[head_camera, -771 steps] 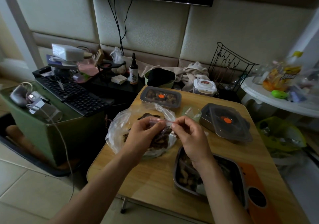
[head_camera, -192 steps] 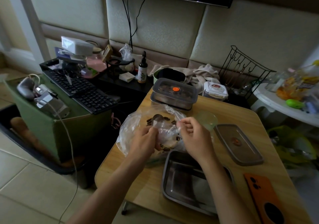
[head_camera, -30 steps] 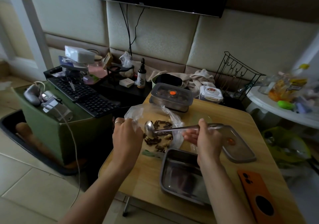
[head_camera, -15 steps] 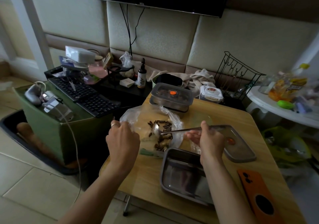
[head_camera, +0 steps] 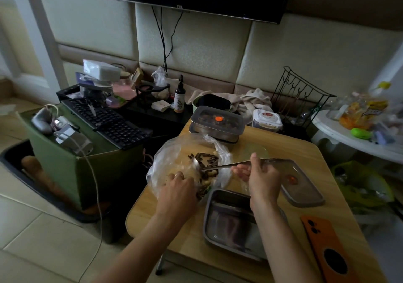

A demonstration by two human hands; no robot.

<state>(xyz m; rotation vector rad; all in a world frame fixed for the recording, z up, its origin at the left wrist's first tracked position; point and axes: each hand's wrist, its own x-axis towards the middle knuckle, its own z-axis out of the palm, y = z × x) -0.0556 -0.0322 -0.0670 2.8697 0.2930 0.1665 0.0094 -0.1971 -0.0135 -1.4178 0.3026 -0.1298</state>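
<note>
A clear plastic bag (head_camera: pixel 165 162) of dark and pale nuts (head_camera: pixel 206 159) lies open on the wooden table (head_camera: pixel 290 147). My left hand (head_camera: pixel 178 190) grips the bag's near edge. My right hand (head_camera: pixel 260 174) holds the handle of a metal spoon (head_camera: pixel 220 166), whose bowl is down in the bag among the nuts. An empty steel tray (head_camera: pixel 231 223) sits just in front of the bag, below my right wrist.
The tray's lid (head_camera: pixel 303 186) lies to the right of my right hand. A closed steel container (head_camera: pixel 216 124) stands behind the bag. An orange phone (head_camera: pixel 327 250) lies at the near right corner. A keyboard (head_camera: pixel 106 119) rests on a green box left of the table.
My left hand has slid down and right along the bag's edge towards the tray. The spoon has dipped lower into the nuts.
</note>
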